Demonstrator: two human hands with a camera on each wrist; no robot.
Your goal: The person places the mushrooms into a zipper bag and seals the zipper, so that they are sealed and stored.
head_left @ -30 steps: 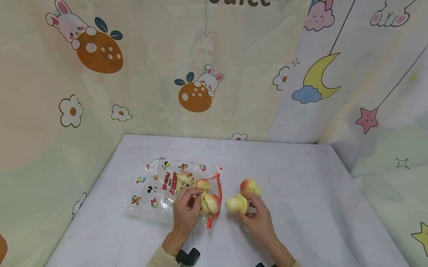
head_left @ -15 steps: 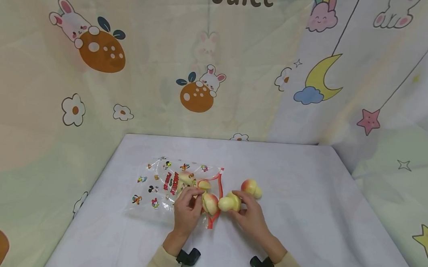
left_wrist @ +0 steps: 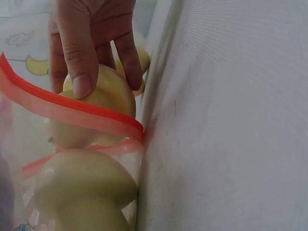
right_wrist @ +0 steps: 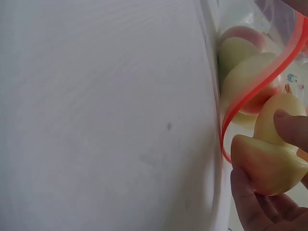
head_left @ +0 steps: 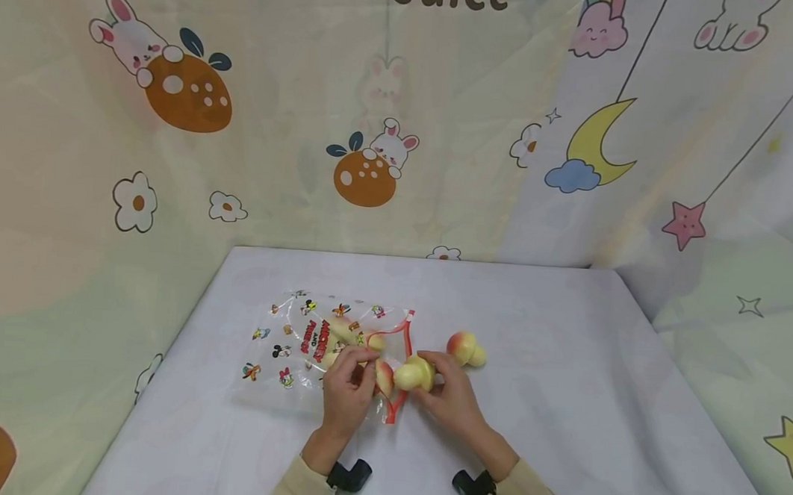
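A clear zip bag (head_left: pixel 266 353) with cartoon prints and a red zip edge (right_wrist: pixel 255 91) lies on the table, its mouth facing right. My left hand (head_left: pixel 346 398) pinches the bag's upper film near the mouth, thumb against fingers. My right hand (head_left: pixel 457 404) grips a yellow mushroom (head_left: pixel 408 375), likely a toy, between thumb and fingers at the bag's mouth. In the left wrist view, the red edge passes in front of the held mushroom (left_wrist: pixel 108 94). Several more mushrooms are inside, one with a red-tinged cap (head_left: pixel 384 376) close beside the held one.
Another red and yellow mushroom (head_left: pixel 464 348) lies on the white-covered table (head_left: pixel 565 376), just beyond my right hand. A printed cloth backdrop (head_left: pixel 275 121) stands behind the table's far edge. A black wrist camera (head_left: pixel 351 475) sits on my left wrist.
My right hand has moved left with the mushroom, from right of the bag to its mouth. The red-tinged mushroom inside has shifted deeper left. The left hand keeps its place.
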